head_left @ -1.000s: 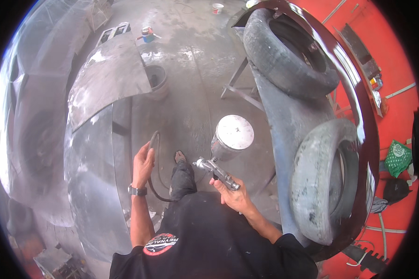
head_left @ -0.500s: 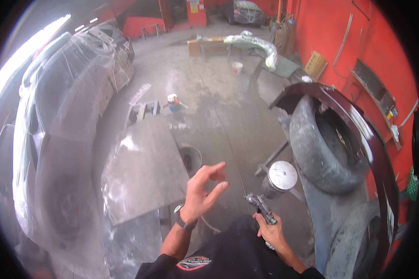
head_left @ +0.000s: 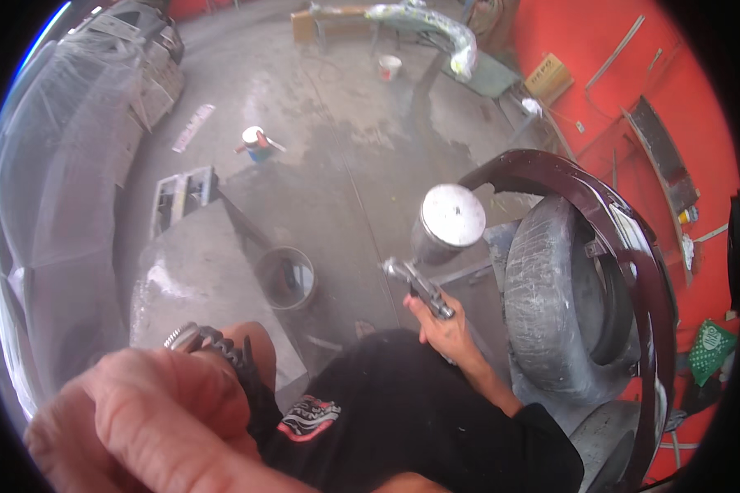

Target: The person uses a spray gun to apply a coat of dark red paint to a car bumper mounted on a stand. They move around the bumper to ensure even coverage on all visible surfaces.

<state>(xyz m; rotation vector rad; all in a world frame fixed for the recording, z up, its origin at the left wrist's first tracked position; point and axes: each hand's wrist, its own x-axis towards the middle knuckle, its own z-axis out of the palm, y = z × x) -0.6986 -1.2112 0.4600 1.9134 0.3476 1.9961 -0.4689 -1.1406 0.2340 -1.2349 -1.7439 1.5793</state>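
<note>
My right hand (head_left: 450, 330) is wrapped round the grip of a metal spray gun (head_left: 419, 289). Its round cup (head_left: 454, 215), with a pale lid, stands out in front of the gun. Close to the camera at the lower left, my left hand (head_left: 164, 403) looms large with its fingers bent and pressed together. The fingertips run out of view, so whatever they may hold is hidden. A dark watch (head_left: 237, 361) circles the left wrist. Right of the spray gun, a dark maroon curved car panel (head_left: 580, 177) arches round a dusty tyre (head_left: 543, 279).
Plastic-covered car (head_left: 66, 172) along the left. A flat grey panel (head_left: 193, 271) lies beside a round bucket (head_left: 286, 278). Farther off are a paint can (head_left: 255, 141), a white tub (head_left: 390, 67) and a wrapped curved part (head_left: 436, 29). A cardboard box (head_left: 548, 78) leans near the red wall (head_left: 584, 33).
My left hand has risen from mid-view close to the camera, its fingers now curled. The spray gun stays in my right hand. The view has tilted down and shifted.
</note>
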